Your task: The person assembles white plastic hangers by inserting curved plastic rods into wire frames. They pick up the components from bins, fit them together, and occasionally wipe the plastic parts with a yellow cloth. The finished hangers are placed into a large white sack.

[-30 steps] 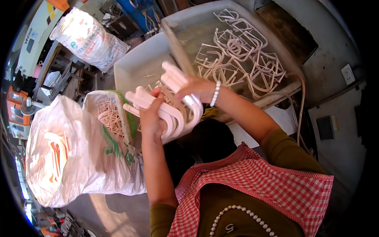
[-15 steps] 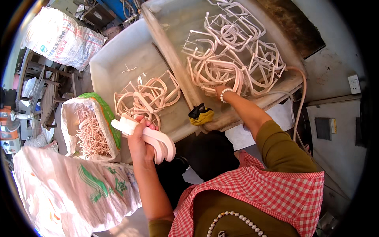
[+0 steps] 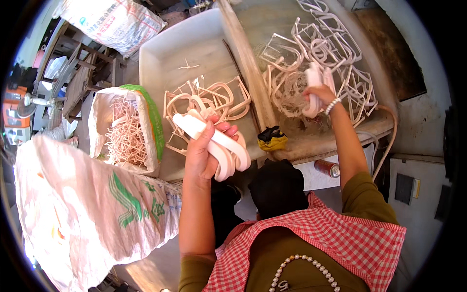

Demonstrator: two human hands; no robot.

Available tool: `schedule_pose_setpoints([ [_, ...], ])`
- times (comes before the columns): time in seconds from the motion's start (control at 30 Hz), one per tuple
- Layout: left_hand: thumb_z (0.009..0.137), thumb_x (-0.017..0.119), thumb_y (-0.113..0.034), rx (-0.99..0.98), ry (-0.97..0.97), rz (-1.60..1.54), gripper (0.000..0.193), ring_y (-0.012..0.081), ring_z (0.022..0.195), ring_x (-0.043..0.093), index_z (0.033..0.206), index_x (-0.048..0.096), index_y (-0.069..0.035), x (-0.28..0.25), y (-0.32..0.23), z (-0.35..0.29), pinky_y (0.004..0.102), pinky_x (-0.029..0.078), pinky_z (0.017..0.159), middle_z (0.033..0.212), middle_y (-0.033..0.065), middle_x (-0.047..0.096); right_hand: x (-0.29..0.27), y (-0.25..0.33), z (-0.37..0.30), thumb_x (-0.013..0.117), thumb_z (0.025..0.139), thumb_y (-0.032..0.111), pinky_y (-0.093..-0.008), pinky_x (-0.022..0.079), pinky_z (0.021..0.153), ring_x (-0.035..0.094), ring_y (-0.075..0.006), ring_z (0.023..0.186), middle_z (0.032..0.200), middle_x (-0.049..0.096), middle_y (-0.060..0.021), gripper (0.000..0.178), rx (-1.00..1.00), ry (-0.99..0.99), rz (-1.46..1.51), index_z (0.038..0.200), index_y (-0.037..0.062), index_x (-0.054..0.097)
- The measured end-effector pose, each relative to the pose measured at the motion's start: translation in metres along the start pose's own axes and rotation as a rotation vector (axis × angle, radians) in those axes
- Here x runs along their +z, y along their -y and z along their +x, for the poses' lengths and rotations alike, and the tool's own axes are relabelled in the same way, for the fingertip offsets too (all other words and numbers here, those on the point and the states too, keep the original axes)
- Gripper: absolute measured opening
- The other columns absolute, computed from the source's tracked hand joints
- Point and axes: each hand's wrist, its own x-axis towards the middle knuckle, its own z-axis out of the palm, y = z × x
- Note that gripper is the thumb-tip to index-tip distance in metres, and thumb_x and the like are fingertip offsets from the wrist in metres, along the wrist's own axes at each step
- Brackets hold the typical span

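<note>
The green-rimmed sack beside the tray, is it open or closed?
Open. The sack has its green rim rolled back, and pale thin strips show inside it.

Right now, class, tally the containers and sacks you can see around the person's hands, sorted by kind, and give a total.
Large shallow trays: 2, the left tray and the right tray
White woven sacks: 3, an open sack of strips, a big sack with green print, a far sack
Spray cans: 1, red can
Total: 6

Workshop: trays (image 3: pixel 160 63) of plastic frames (image 3: pixel 335 53), sacks (image 3: pixel 87 204)
</note>
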Motion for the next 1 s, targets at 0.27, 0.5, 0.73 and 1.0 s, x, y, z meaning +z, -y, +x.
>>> schedule_pose_setpoints([
  [0.27,0.093,0.057,-0.03,0.033,0.133,-0.049,0.026,0.0222,0.074,0.055,0.099,0.053,-0.005,-0.005,-0.001,0.0,0.0426,0.049,0.077,0.08,0.0069,0.056,-0.016,0.037,-0.015,0.069,0.071,0.015,-0.0308,0.049,0.051,0.06,-0.0187,0.052,0.064,0.064,-0.0127,0.022,-0.228,-0.232,-0.432,0.075,-0.0059,0.063],
  [0.5,0.093,0.057,-0.031,-0.027,0.081,0.026,0.028,0.0206,0.069,0.054,0.098,0.054,-0.004,-0.003,-0.005,-0.007,0.038,0.05,0.072,0.075,0.0061,0.054,0.04,0.075,-0.071,0.073,0.067,0.018,-0.0485,0.037,0.1,0.063,-0.0261,0.087,0.086,0.066,-0.0055,0.032,-0.674,0.016,-1.562,0.097,0.013,0.062],
  [0.73,0.084,0.029,-0.075,0.011,0.113,-0.067,0.08,0.0247,0.085,0.06,0.118,0.051,-0.006,0.001,-0.023,-0.01,0.0387,0.052,0.077,0.105,0.0119,0.061,0.159,0.117,-0.09,0.063,0.07,0.012,-0.0514,0.029,0.108,0.061,-0.0188,0.082,0.073,0.056,0.0001,0.009,-1.696,0.518,-1.549,0.071,0.0147,0.054],
  [1.0,0.083,0.057,-0.058,0.007,0.502,0.015,0.075,0.0216,0.091,0.061,0.132,0.043,-0.003,-0.025,-0.013,-0.008,0.0321,0.05,0.076,0.12,0.0185,0.058,0.245,0.124,-0.098,0.058,0.083,0.015,-0.0423,0.038,0.103,0.062,-0.0204,0.084,0.084,0.064,-0.0057,0.014,-0.981,0.937,-0.939,0.095,0.01,0.063],
])
